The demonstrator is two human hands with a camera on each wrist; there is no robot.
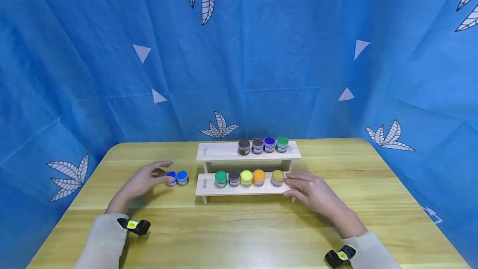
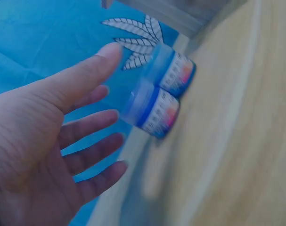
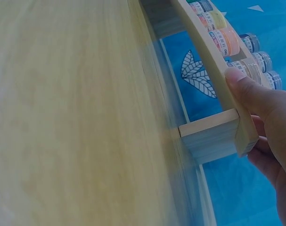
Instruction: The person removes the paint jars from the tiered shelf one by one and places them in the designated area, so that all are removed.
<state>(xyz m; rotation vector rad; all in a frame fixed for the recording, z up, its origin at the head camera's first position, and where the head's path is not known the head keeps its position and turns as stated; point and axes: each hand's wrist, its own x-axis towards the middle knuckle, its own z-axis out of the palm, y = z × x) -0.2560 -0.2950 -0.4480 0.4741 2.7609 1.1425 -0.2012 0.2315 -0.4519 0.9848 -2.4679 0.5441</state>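
My left hand (image 1: 147, 179), thumb and fingers spread apart, is beside two small paint jars on the table. The nearer is a dark-blue-lidded jar (image 2: 154, 110); against it stands a lighter blue-lidded jar (image 1: 182, 177). At the right end of the lower wooden shelf (image 1: 244, 191), my right hand (image 1: 311, 190) has its fingers by an ochre paint jar (image 1: 277, 178). Its thumb (image 3: 237, 76) lies at the shelf's front edge by that jar, with the other fingers partly hidden behind the shelf end.
Green (image 1: 220, 179), dark, yellow and orange (image 1: 259, 177) jars line the lower shelf, with a gap before the ochre one. Behind, a higher shelf (image 1: 220, 151) bears two dark jars, a purple-blue jar (image 1: 269, 144) and a green jar (image 1: 281, 144). A blue curtain (image 1: 261, 53) hangs behind the table (image 1: 239, 231).
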